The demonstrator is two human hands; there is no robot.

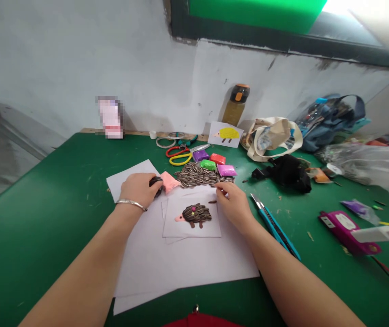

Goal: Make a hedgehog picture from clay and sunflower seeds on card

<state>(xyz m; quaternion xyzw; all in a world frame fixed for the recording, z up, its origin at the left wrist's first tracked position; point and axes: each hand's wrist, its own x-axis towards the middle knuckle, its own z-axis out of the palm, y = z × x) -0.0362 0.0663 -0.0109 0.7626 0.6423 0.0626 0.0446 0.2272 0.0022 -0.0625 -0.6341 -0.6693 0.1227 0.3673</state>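
Left of the seed hedgehog (pixel 199 213), the left hand (pixel 140 187) partly hides a black lump (pixel 159 187); beyond, a blurred object (pixel 110 117).

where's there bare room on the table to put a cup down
The widest free patch is the green table, left of the left hand and white paper. A smaller, scrap-dotted gap lies between the blue cutter and magenta case. The back middle is crowded with seeds, coloured packets and scissors.

No text or number is legible. Any print on the magenta power strip (pixel 346 235), right of the right hand (pixel 234 204), is too small; the pink object (pixel 110 118) beyond the left hand (pixel 139 188) is pixelated.
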